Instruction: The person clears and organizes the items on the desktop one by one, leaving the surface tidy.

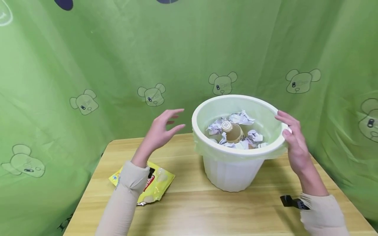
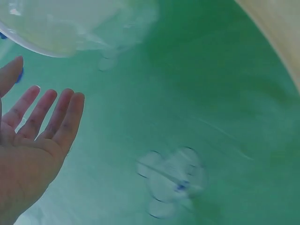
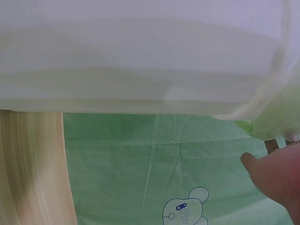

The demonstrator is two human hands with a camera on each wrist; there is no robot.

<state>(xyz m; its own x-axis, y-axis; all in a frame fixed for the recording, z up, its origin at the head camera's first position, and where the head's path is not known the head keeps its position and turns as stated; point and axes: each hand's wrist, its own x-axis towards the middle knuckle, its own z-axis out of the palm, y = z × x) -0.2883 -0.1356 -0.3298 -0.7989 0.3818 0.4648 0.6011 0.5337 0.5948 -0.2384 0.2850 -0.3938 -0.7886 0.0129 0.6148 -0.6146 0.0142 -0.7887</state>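
Observation:
A white trash bin (image 1: 233, 173) with a pale green liner (image 1: 203, 147) folded over its rim stands on the wooden table. Crumpled paper (image 1: 241, 117) and a brown bottle with a white cap (image 1: 226, 126) lie inside it, among other partly hidden items. My right hand (image 1: 296, 149) touches the rim on the right, its fingertips and thumb resting against the edge and the liner. To the left of the bin, my left hand (image 1: 160, 131) is raised in the air with fingers extended and thumb apart, holding nothing. In the left wrist view its palm (image 2: 28, 164) shows below the bin's rim.
A yellow snack bag (image 1: 159, 183) lies on the table (image 1: 192, 213) at the left, partly covered by the left forearm. Green curtain (image 1: 183, 49) with bear-face drawings hangs behind and at both sides. A black strap (image 1: 292, 202) sticks out from the right sleeve.

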